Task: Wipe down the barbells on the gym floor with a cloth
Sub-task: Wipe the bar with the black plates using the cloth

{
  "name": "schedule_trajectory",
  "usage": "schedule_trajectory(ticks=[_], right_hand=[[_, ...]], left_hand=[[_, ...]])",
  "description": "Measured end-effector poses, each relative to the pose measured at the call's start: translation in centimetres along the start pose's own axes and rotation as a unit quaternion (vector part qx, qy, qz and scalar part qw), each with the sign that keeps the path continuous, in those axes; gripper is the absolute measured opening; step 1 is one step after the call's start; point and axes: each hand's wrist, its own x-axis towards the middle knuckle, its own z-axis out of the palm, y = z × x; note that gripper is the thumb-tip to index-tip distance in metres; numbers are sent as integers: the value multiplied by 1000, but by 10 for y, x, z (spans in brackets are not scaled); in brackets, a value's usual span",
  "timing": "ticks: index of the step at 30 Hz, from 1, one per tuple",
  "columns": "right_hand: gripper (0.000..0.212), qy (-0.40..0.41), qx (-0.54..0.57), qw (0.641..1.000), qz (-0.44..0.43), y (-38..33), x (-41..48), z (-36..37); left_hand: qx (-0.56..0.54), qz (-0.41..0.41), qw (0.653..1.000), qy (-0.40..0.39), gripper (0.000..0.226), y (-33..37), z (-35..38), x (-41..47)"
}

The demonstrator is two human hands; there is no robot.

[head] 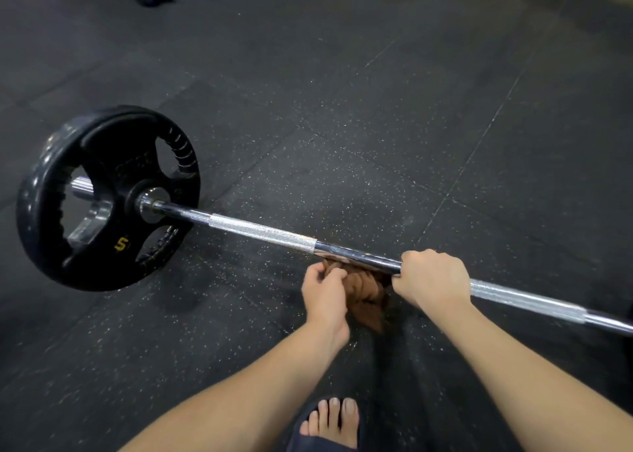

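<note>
Gripping the smooth middle stretch of the barbell [260, 232], the right hand [433, 280] has its fingers curled fully round the bar. Just beside it, the left hand [323, 290] pinches a bunched brown cloth [366, 297] in curled fingers. The cloth hangs right under the bar. The barbell stretches across the dark speckled floor [376, 126], its black weight plate [102, 164] standing upright on the floor at the left end. A foot [334, 424] in a sandal stands near.

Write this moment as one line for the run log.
task: wipe barbell | left hand: grips brown cloth beside barbell | right hand: grips barbell | weight plate: on barbell end
</note>
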Motion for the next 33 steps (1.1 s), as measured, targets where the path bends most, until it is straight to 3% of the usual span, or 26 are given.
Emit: schedule_trajectory(ticks=[4,8,14,17,19,21,22,23,24,26,27,28,30,31,33], right_hand=[[16,7,-6,1000,1,2,0,2],[15,10,0,1000,6,2,2,3],[15,27,21,999,21,3,5,6],[41,56,35,998,9,8,2,14],[62,150,95,984,21,9,-16,22],[41,282,281,915,60,-3,-50,26],[32,299,382,870,86,-12,-65,30],[40,264,470,834,119,-23,-79,31],[51,176,546,805,155,-34,-88,35],[67,-59,633,732,244,-50,-94,44],[70,-162,685,657,271,-55,-94,46],[71,-225,755,554,267,-59,-92,48],[55,-238,876,359,214,-63,-86,46],[45,-219,906,309,189,-63,-81,43],[37,-184,928,283,160,-63,-74,37]], left_hand=[[-28,46,998,31,21,30,-25,21],[11,57,998,25,19,23,-28,23],[61,44,993,-97,20,-27,-3,-1],[77,63,990,-97,22,-29,-7,5],[96,73,988,-99,22,-22,-16,12],[107,66,985,-117,23,-15,-25,17],[113,59,983,-132,24,-13,-28,18],[124,55,980,-146,25,-12,-30,19],[134,54,977,-156,25,-12,-30,20],[149,55,973,-167,25,-13,-31,18],[162,58,970,-170,25,-14,-32,16],[175,63,967,-176,25,-16,-33,14],[222,70,949,-212,27,-13,-36,11],[254,72,934,-239,28,-9,-36,10],[336,106,897,-265,24,7,-32,8]])
